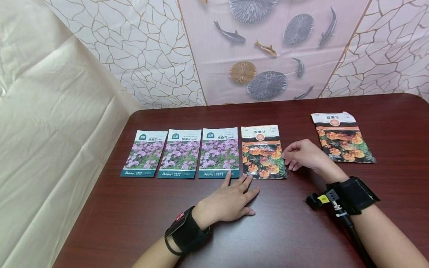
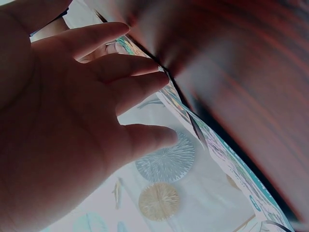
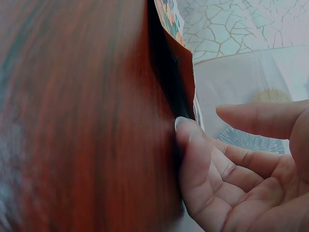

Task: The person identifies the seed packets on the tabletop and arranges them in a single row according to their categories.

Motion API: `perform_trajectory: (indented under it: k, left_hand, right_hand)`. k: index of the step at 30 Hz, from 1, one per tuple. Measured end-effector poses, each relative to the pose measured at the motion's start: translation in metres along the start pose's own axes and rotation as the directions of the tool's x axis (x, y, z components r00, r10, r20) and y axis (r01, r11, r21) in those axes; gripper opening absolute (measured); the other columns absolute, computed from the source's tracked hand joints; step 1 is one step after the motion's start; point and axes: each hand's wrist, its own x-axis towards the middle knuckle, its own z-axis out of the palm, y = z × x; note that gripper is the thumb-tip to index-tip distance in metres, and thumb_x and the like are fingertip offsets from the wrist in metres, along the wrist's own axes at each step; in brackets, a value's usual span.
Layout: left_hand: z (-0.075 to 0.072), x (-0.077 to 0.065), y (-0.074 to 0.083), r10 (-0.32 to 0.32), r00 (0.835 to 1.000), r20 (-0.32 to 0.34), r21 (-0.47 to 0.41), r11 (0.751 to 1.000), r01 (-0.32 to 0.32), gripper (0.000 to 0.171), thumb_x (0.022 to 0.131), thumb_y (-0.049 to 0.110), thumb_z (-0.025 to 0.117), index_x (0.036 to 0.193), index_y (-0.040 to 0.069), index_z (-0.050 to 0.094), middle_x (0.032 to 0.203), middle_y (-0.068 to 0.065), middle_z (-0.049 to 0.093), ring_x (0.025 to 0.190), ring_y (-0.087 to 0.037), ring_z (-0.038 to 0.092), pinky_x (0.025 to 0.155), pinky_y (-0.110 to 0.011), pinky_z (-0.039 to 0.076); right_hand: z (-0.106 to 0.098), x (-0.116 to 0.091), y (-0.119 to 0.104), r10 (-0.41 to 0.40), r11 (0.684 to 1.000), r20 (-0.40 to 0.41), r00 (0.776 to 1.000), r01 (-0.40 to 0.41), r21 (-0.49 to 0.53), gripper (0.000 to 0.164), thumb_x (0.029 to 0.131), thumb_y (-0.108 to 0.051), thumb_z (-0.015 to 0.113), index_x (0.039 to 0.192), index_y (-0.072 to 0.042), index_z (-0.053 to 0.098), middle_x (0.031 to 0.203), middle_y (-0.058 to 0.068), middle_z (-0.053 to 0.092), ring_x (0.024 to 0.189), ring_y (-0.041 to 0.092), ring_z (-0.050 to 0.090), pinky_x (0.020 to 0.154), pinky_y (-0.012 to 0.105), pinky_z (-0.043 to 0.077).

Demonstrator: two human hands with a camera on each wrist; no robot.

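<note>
Three seed packets with purple flowers, a left one point(image 1: 144, 153), a middle one point(image 1: 180, 153) and a right one point(image 1: 219, 153), lie in a row. Beside them lies a seed packet with orange marigolds point(image 1: 262, 152), its print upside down. My left hand point(image 1: 228, 201) rests with spread fingers at the lower edges of the right purple packet and this marigold packet. At the marigold packet's right edge is my right hand point(image 1: 306, 156), fingers bent loosely; in the right wrist view its thumb point(image 3: 256, 121) stands apart from the fingers. Farther right lies a second marigold packet point(image 1: 343, 137).
The packets lie on a dark red-brown wooden table point(image 1: 134, 223). A patterned cloth point(image 1: 275, 48) with fish and round leaf shapes hangs behind it, and a cream cloth point(image 1: 50, 130) stands along the left side. Each wrist wears a black strap.
</note>
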Motion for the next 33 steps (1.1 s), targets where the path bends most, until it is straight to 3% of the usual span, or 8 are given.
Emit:
perform_trajectory:
  k: [7, 15, 21, 27, 33]
  left_hand:
    - [-0.001, -0.001, 0.001, 0.004, 1.000, -0.016, 0.012, 1.000, -0.003, 0.059, 0.093, 0.047, 0.041, 0.145, 0.023, 0.027, 0.151, -0.009, 0.008, 0.138, -0.020, 0.005, 0.107, -0.052, 0.002]
    - [-0.001, -0.003, 0.001, 0.054, 0.993, -0.105, 0.050, 0.998, -0.049, 0.058, 0.094, 0.046, 0.041, 0.145, 0.021, 0.028, 0.151, -0.008, 0.013, 0.138, -0.022, 0.008, 0.107, -0.053, 0.005]
    - [-0.003, -0.005, 0.002, 0.095, 0.980, -0.175, 0.063, 0.994, -0.085, 0.057, 0.095, 0.045, 0.041, 0.145, 0.020, 0.029, 0.151, -0.008, 0.016, 0.137, -0.024, 0.011, 0.107, -0.052, 0.004]
    - [-0.004, -0.005, 0.004, 0.106, 0.974, -0.200, 0.091, 0.992, -0.089, 0.058, 0.094, 0.045, 0.041, 0.145, 0.020, 0.028, 0.150, -0.008, 0.018, 0.137, -0.024, 0.013, 0.107, -0.052, 0.003]
    - [-0.005, -0.005, 0.005, 0.108, 0.974, -0.199, 0.094, 0.991, -0.091, 0.057, 0.095, 0.045, 0.041, 0.145, 0.021, 0.028, 0.151, -0.008, 0.017, 0.137, -0.024, 0.013, 0.107, -0.052, 0.003]
  right_hand:
    - [-0.002, -0.001, -0.001, -0.005, 1.000, -0.002, 1.000, 0.005, -0.023, 0.029, 0.092, -0.009, 0.053, 0.107, 0.016, 0.055, 0.070, 0.008, 0.062, 0.057, 0.019, 0.061, 0.055, 0.032, 0.053]
    - [-0.015, -0.009, -0.007, -0.041, 0.997, -0.027, 0.999, 0.039, -0.070, 0.031, 0.092, -0.014, 0.055, 0.108, 0.013, 0.056, 0.075, 0.011, 0.065, 0.061, 0.023, 0.061, 0.056, 0.034, 0.053]
    - [-0.039, -0.018, -0.009, -0.076, 0.992, -0.103, 0.992, 0.065, -0.110, 0.037, 0.093, -0.019, 0.054, 0.113, 0.012, 0.053, 0.078, 0.012, 0.065, 0.065, 0.022, 0.063, 0.059, 0.035, 0.053]
    - [-0.067, -0.027, 0.002, -0.106, 0.994, -0.195, 0.975, 0.099, -0.049, 0.039, 0.093, -0.021, 0.054, 0.113, 0.012, 0.051, 0.077, 0.010, 0.066, 0.063, 0.018, 0.063, 0.057, 0.034, 0.053]
    - [-0.086, -0.038, 0.007, -0.061, 0.996, -0.294, 0.954, 0.042, -0.073, 0.045, 0.093, -0.027, 0.053, 0.116, 0.012, 0.048, 0.076, 0.003, 0.066, 0.061, 0.014, 0.062, 0.057, 0.034, 0.053]
